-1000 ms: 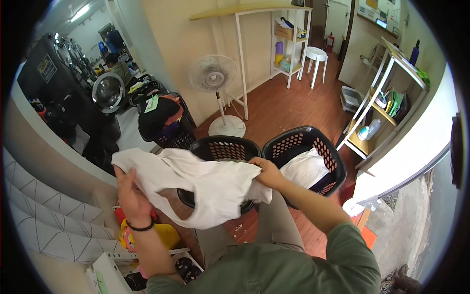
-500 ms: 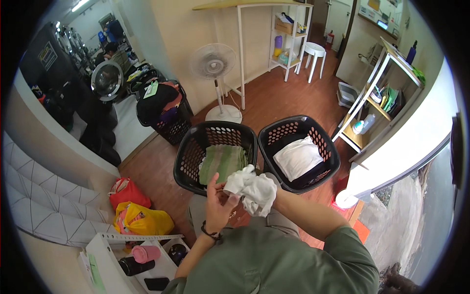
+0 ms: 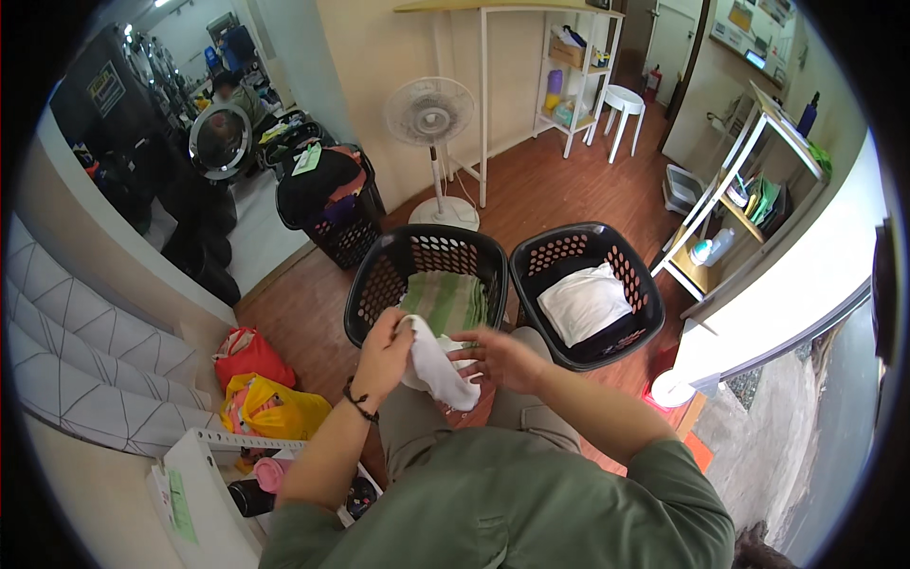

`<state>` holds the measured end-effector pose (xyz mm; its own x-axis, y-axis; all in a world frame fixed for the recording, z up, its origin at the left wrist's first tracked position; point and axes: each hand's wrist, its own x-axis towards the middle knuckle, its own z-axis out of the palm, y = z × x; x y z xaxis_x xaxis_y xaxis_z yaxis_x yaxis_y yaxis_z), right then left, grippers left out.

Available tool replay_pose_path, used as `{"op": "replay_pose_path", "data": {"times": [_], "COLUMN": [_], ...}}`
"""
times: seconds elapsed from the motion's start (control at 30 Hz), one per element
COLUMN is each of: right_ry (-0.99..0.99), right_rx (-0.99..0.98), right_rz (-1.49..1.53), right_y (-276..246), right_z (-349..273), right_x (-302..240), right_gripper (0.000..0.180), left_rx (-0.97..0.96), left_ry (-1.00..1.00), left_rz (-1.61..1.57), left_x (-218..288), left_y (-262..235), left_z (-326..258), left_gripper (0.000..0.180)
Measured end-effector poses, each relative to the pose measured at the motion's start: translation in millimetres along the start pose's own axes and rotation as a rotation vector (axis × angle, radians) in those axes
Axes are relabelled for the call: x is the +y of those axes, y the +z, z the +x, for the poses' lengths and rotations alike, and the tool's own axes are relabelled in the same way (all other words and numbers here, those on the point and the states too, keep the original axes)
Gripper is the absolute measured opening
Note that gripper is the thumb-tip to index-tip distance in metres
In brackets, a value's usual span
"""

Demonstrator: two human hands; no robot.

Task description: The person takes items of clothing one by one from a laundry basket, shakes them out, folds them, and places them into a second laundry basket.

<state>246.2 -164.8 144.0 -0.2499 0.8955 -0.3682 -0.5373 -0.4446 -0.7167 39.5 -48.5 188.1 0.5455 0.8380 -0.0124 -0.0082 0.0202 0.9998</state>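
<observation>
A crumpled white cloth [image 3: 438,372] hangs over my lap, gripped near its top by my left hand [image 3: 383,357], whose fingers are closed on it. My right hand [image 3: 507,358], slightly blurred, is at the cloth's right side with its fingers apart; whether they touch the cloth is hard to see. Just beyond my hands stands a black laundry basket [image 3: 362,302] holding a folded green striped cloth [image 3: 445,299]. To its right, a second black basket [image 3: 648,318] holds a folded white cloth [image 3: 583,303].
A white fan [image 3: 431,114] stands behind the baskets, with a full laundry basket [image 3: 332,204] to its left. Red [image 3: 251,356] and yellow [image 3: 280,408] bags lie at left, above a white shelf unit [image 3: 213,493]. A slanted-looking shelf [image 3: 711,218] stands at right.
The bunched white cloth now hangs longer and has shifted left and down. My left hand has moved left with it; my right hand has come out from behind the cloth with fingers spread.
</observation>
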Motion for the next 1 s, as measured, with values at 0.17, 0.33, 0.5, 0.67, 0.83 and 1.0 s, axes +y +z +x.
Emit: {"op": "replay_pose_path", "data": {"times": [0.17,0.33,0.5,0.67,0.83,1.0], "right_ry": [-0.39,-0.487,-0.772,-0.804,-0.813,-0.75], "right_rx": [0.148,0.192,0.413,0.806,1.087,0.836], "right_rz": [-0.523,0.078,-0.649,-1.955,-1.748,-0.509], "right_y": [37,45,44,31,-2,1], "right_z": [16,-18,-70,-98,-94,-81], "right_x": [-12,-101,-184,-212,-242,-250], "right_gripper": [0.042,0.01,0.007,0.016,0.025,0.028], "left_rx": [-0.235,-0.141,0.208,0.354,0.374,0.265], "left_ry": [0.336,0.709,0.686,0.411,0.237,0.169], "left_rz": [0.468,0.959,1.186,1.101,0.681,0.137], "left_x": [54,103,84,94,130,150], "left_y": [13,-10,-93,-158,-152,-127], "left_z": [16,34,75,84,85,79], "left_gripper": [0.011,0.024,0.029,0.027,0.024,0.027]}}
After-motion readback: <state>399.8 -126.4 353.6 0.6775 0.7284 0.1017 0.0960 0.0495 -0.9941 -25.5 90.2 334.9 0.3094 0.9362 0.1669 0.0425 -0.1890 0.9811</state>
